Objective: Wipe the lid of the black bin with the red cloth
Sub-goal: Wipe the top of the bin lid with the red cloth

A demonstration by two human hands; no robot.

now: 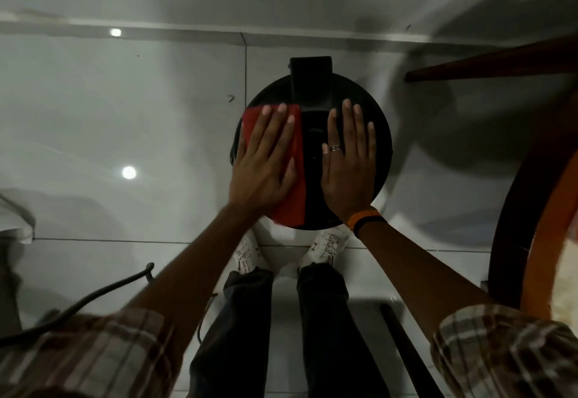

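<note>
The black bin stands on the pale tiled floor right in front of my feet, seen from straight above. Its round black lid (380, 134) has a raised black hinge block (310, 83) at the far edge. A red cloth (297, 191) lies flat over the lid's left half. My left hand (266, 159) presses flat on the cloth, fingers spread and pointing away from me. My right hand (348, 159) rests flat on the lid's bare right half, fingers together, with a ring and an orange and black wristband. Neither hand grips anything.
A round wooden table (531, 209) curves along the right edge, and a dark wooden leg (488, 64) reaches in at the upper right. A dark cable (103, 291) runs across the floor at the lower left. The white wall's skirting (125, 29) lies just behind the bin.
</note>
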